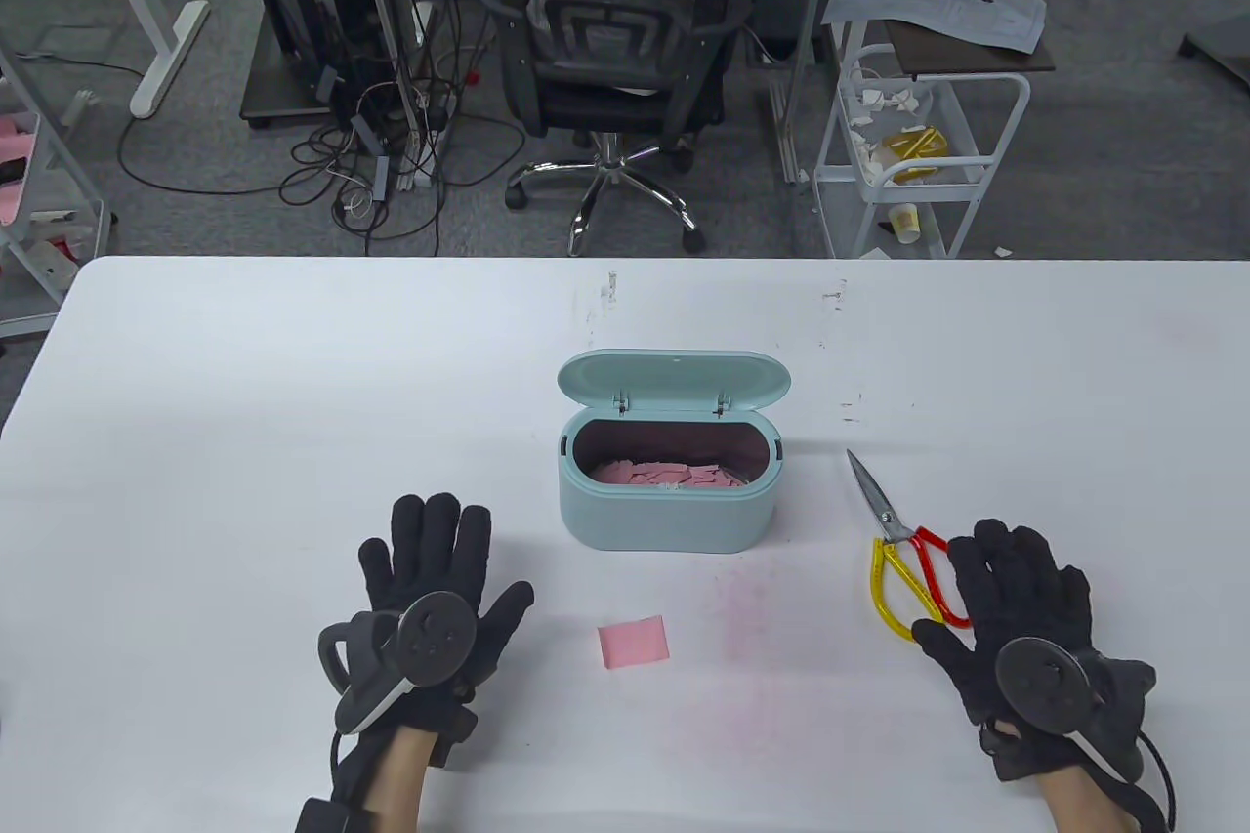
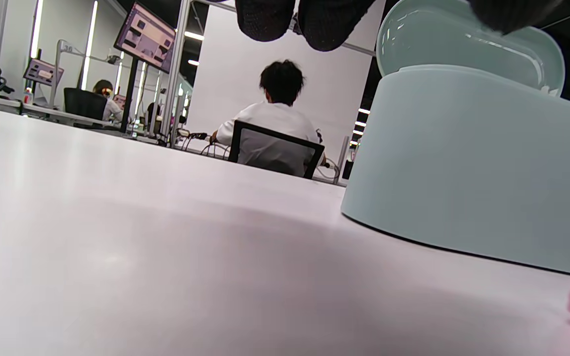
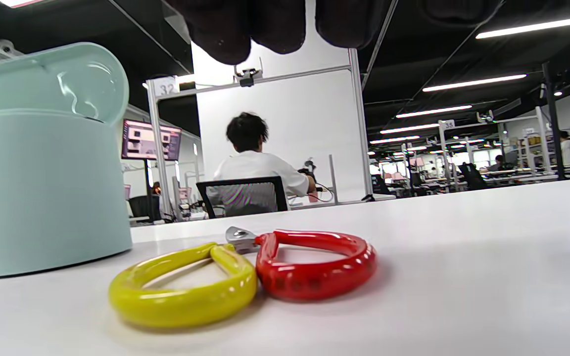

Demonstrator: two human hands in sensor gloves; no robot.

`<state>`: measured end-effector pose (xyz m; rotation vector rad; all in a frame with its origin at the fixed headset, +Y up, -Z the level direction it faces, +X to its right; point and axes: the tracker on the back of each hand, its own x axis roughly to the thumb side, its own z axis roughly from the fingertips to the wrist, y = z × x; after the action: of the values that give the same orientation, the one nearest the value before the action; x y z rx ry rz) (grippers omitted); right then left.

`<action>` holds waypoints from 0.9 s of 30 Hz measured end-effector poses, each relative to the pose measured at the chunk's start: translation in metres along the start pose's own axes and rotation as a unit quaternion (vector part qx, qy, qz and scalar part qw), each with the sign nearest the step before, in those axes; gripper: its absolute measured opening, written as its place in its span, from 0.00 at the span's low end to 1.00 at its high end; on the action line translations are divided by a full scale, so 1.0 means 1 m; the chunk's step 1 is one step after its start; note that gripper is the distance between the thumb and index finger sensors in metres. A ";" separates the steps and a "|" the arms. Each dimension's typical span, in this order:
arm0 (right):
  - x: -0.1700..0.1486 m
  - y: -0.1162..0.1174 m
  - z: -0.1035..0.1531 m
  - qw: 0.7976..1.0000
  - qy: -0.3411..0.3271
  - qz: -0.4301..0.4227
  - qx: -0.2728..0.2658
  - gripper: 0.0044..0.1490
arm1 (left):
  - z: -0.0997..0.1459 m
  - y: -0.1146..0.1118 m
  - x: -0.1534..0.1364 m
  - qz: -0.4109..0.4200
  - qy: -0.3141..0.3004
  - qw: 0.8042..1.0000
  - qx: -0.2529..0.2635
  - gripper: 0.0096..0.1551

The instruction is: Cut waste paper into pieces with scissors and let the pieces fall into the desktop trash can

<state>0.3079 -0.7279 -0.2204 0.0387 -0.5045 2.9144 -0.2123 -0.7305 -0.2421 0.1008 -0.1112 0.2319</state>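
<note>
A mint-green desktop trash can [image 1: 669,506] stands mid-table with its lid [image 1: 674,381] tipped back; pink paper scraps [image 1: 674,474] lie inside. A small pink paper square [image 1: 635,643] lies flat on the table in front of the can. Scissors [image 1: 903,555] with one yellow and one red handle lie to the can's right, blades closed and pointing away. My left hand [image 1: 430,594] rests flat, fingers straight, left of the paper and holding nothing. My right hand [image 1: 1016,599] lies flat beside the scissors, its fingers over the red handle [image 3: 314,264]. The can [image 2: 468,163] fills the left wrist view's right side.
Beyond the white table's [image 1: 244,403] far edge stand an office chair [image 1: 615,42], a white wire cart [image 1: 918,149] and cables on the floor. In the wrist views a seated person [image 3: 258,168] and other desks show far behind.
</note>
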 end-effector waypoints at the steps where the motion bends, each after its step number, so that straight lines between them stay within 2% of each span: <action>1: 0.002 -0.001 -0.003 1.000 0.006 0.005 0.007 0.58 | 0.000 0.001 -0.001 -0.002 0.003 1.000 -0.001 0.51; 7: 0.020 -0.002 -0.027 0.994 0.065 0.055 0.062 0.54 | 0.000 0.000 -0.003 0.008 0.007 1.000 0.001 0.51; 10: 0.029 0.010 -0.042 0.981 0.110 0.094 0.125 0.52 | 0.000 0.000 -0.003 0.013 0.008 1.000 -0.003 0.51; 14: 0.038 0.033 -0.059 0.953 0.158 0.154 0.208 0.51 | 0.000 0.001 -0.004 0.022 0.011 1.000 -0.002 0.51; 20: 0.041 0.057 -0.073 0.927 0.221 0.212 0.217 0.47 | 0.000 0.001 -0.005 0.031 0.011 0.999 -0.004 0.51; 22: 0.044 0.061 -0.077 0.923 0.222 0.234 0.210 0.45 | 0.000 0.001 -0.005 0.033 0.009 0.999 -0.006 0.51; 25: 0.054 0.066 -0.081 0.906 0.237 0.263 0.231 0.44 | 0.002 -0.001 -0.005 0.047 0.017 0.999 -0.020 0.50; 27: 0.056 0.068 -0.084 0.902 0.272 0.243 0.233 0.43 | 0.003 -0.002 -0.006 0.051 0.019 0.998 -0.021 0.50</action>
<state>0.2408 -0.7528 -0.3184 -0.9309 0.3279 3.2187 -0.2178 -0.7340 -0.2399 0.0492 -0.0836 0.3321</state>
